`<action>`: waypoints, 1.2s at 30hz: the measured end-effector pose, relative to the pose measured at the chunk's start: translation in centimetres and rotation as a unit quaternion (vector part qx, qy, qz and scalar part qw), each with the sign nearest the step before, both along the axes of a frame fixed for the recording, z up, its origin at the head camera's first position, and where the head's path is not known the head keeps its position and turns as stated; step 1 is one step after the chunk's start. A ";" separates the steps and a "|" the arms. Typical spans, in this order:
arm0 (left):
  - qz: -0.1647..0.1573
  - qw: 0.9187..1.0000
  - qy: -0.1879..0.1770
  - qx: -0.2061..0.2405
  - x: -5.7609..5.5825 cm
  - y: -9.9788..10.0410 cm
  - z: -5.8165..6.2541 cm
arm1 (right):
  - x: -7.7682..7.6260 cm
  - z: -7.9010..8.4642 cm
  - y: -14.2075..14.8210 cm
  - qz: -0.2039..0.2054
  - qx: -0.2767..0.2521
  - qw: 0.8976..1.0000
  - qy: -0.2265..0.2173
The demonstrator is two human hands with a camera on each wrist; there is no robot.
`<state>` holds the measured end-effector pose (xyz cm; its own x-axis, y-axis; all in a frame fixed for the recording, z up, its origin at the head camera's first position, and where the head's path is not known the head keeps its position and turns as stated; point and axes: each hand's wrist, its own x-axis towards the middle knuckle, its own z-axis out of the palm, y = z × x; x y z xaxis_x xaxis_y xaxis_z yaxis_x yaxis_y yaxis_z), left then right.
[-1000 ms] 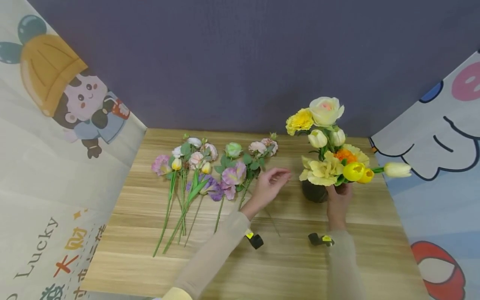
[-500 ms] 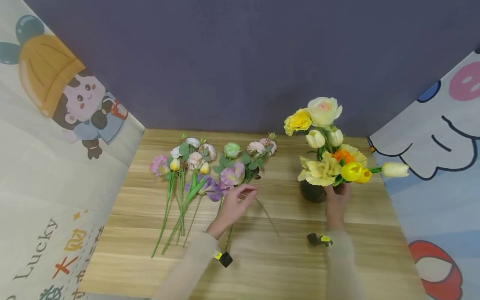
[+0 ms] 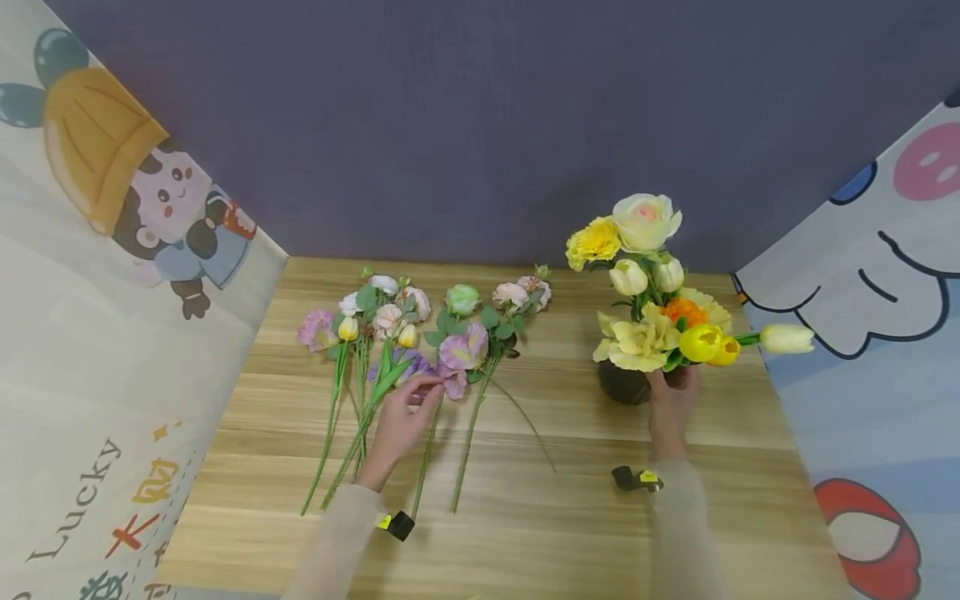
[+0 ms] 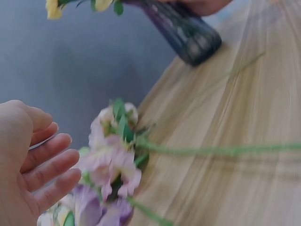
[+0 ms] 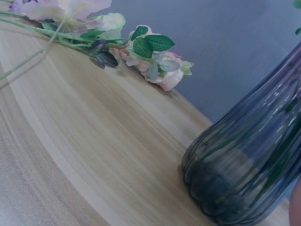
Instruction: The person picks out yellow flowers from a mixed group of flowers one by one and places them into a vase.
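Observation:
My right hand [image 3: 670, 412] grips the ribbed, tinted glass vase [image 5: 235, 174] from its right side; its fingertips are hidden behind the blooms. Yellow, cream and orange flowers [image 3: 645, 342] stand in the vase, with a white tulip [image 3: 786, 338] jutting out to the right. In the head view my left hand [image 3: 401, 425] hovers over the loose stems, beside a pinkish-purple flower [image 3: 463, 348] and partly covering a darker purple one [image 3: 397, 363]. Its fingers are loosely bent and nothing sits between them, as the left wrist view also shows.
Loose stems lie across the left half of the wooden table [image 3: 570, 533]: yellow-white tulips [image 3: 348, 329], pale pink roses [image 3: 387, 320], a green rose [image 3: 462, 299] and a pink rose spray [image 3: 517, 295]. A dark wall [image 3: 480, 133] rises behind.
My left hand has moved left and slightly down, from near the vase to above the purple flowers. The right hand keeps its place at the vase.

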<state>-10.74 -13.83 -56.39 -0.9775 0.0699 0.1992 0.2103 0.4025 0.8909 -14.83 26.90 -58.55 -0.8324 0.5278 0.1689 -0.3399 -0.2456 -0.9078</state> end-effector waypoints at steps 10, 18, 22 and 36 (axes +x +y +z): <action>0.062 0.998 0.005 -0.027 0.4 -3.1 -1.0 | 0.0 -0.1 0.0 -0.006 0.009 1.000 -0.008; 0.089 0.978 0.094 -0.165 0.3 -5.1 -1.9 | 0.1 0.0 0.0 -0.019 0.032 0.999 -0.030; 0.100 0.963 0.096 -0.229 0.0 -6.0 -2.4 | 0.1 0.0 0.1 -0.004 0.025 1.000 -0.016; 0.100 0.956 0.026 -0.275 0.1 -7.4 -3.5 | 0.1 0.0 0.2 0.019 0.020 1.000 0.004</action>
